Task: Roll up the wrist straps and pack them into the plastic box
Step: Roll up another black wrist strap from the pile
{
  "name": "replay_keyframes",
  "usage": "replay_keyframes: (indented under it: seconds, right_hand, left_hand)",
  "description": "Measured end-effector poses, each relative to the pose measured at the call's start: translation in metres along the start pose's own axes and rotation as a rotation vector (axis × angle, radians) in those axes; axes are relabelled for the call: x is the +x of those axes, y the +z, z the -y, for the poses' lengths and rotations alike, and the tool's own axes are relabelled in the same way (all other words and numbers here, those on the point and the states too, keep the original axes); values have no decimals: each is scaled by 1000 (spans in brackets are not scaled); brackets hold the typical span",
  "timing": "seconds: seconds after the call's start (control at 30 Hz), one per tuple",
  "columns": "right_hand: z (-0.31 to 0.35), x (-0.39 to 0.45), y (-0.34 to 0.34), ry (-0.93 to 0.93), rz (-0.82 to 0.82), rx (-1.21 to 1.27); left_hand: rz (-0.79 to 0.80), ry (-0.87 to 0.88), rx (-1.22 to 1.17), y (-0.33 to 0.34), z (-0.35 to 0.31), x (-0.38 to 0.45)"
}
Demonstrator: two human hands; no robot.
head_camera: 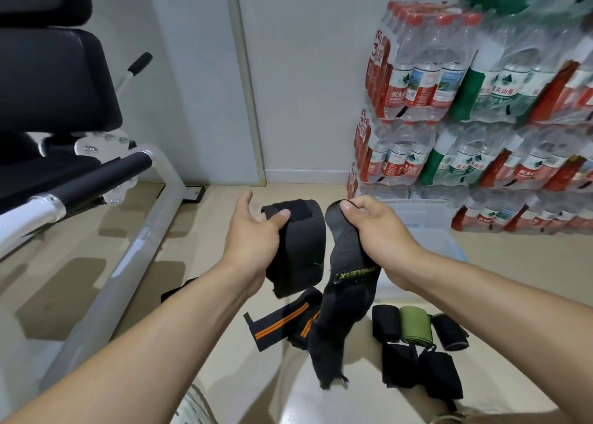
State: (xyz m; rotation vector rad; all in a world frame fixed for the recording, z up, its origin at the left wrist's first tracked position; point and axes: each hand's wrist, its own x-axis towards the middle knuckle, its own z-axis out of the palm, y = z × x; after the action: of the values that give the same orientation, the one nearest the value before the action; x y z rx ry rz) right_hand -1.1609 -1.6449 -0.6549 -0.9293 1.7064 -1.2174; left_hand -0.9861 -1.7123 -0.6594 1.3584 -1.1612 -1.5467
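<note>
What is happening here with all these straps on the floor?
A person is sorting wrist straps. The left hand holds a folded black strap; the right hand pinches the top end of a long black strap with yellow lettering, which hangs down unrolled. Several rolled black and green straps and a black strap with orange stripes lie on the floor. The clear plastic box waits behind.

Both bare forearms were extended forward from the lower corners of the view, converging toward the centre. The left hand [253, 231] was held palm inward, its thumb pressed across the front of a black strap [298, 250] with the index finger raised. The right hand [378, 231] was turned knuckles up, the top end of a second, hanging strap [345, 282] pinched between thumb and curled fingers.
</note>
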Motion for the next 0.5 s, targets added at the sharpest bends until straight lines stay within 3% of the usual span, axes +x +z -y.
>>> replay_keyframes:
  seconds: [0.07, 0.17, 0.5]
  right_hand:
    - [1, -2, 2, -45, -34, 2]
    - [3, -9, 7, -94, 53, 71]
    - [-2, -14, 10, -45, 67, 148]
  left_hand:
    - [-12, -1, -11, -2, 0, 1]
    - [13, 0, -15, 0, 0, 0]
    - [108, 45, -26, 8, 2, -3]
